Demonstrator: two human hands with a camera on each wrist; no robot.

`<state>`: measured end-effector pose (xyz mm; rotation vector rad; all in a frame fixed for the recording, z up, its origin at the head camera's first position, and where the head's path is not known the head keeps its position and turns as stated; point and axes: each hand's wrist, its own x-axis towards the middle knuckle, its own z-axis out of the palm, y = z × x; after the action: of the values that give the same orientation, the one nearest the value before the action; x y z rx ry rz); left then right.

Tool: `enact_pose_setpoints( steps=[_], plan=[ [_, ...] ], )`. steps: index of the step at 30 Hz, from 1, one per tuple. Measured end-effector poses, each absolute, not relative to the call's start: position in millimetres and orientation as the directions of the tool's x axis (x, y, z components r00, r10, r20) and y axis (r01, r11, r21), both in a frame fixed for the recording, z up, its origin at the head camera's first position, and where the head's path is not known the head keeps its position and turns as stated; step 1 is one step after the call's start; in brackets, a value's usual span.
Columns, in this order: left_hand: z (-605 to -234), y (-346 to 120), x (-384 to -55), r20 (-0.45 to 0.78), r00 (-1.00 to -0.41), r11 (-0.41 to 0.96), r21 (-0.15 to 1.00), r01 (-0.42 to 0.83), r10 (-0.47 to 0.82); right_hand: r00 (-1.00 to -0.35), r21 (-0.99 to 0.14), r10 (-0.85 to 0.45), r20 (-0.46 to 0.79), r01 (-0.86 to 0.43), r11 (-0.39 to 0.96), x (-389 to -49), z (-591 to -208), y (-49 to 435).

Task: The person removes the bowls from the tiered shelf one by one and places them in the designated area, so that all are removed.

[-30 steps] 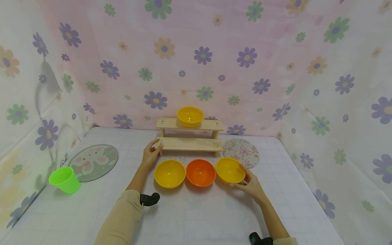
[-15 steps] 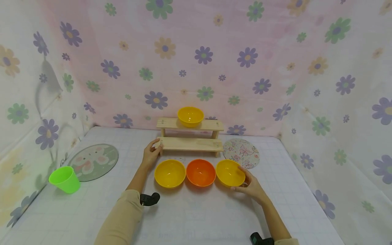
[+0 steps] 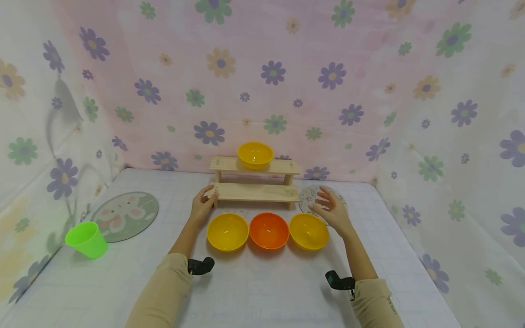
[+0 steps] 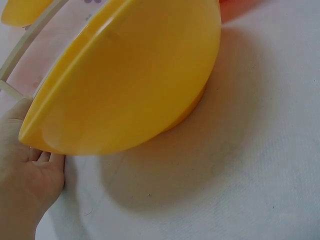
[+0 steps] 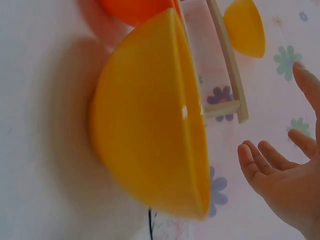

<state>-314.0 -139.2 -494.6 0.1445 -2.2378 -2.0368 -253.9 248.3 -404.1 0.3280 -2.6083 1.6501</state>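
At the left end of the lower step of a two-tier wooden stand, my left hand grips the board between thumb and fingers. My right hand is raised with fingers spread, holding nothing, just above and behind the right yellow bowl. That bowl stands in a row with an orange bowl and a left yellow bowl, in front of the stand. Another yellow bowl sits on the top step. In the left wrist view, the left yellow bowl hides part of the left hand.
A bright green cup stands at the left by a round rabbit-patterned mat. A butterfly-patterned round mat lies right of the stand, partly behind the right hand. Flowered cloth hangs around the table's back and sides.
My right hand has let go of the right yellow bowl and moved up and away toward the back. The left hand stays on the stand, and the bowls keep their row.
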Motion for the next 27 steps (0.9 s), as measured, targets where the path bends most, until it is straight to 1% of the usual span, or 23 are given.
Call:
enact_pose_setpoints(
  steps=[3,8,14,17,21,27],
  plan=[
    [-495,-139,-314,0.020,-0.990,0.096,0.995,0.006,-0.141,-0.964,-0.885,-0.219,0.151,-0.230,0.405,-263,-385,227],
    [-496,-137,-315,0.028,-0.989,0.086,0.996,0.016,-0.143,-0.950,-0.905,-0.281,0.134,-0.232,0.356,-289,-373,198],
    [-496,-135,-315,0.043,-0.987,0.096,0.995,0.028,-0.156,-0.945,-0.941,-0.291,0.150,-0.227,0.251,-329,-380,175],
    [-496,-135,-316,0.046,-0.986,0.088,0.996,0.032,-0.161,-0.942,-0.943,-0.290,0.168,-0.239,0.231,-345,-385,164],
    [-495,-137,-316,0.031,-0.987,0.077,0.997,0.019,-0.155,-0.938,-0.944,-0.291,0.186,-0.252,0.212,-357,-385,148],
    [-496,-139,-315,0.015,-0.989,0.105,0.994,0.000,-0.145,-0.930,-0.955,-0.312,0.193,-0.251,0.156,-369,-387,129]
  ],
)
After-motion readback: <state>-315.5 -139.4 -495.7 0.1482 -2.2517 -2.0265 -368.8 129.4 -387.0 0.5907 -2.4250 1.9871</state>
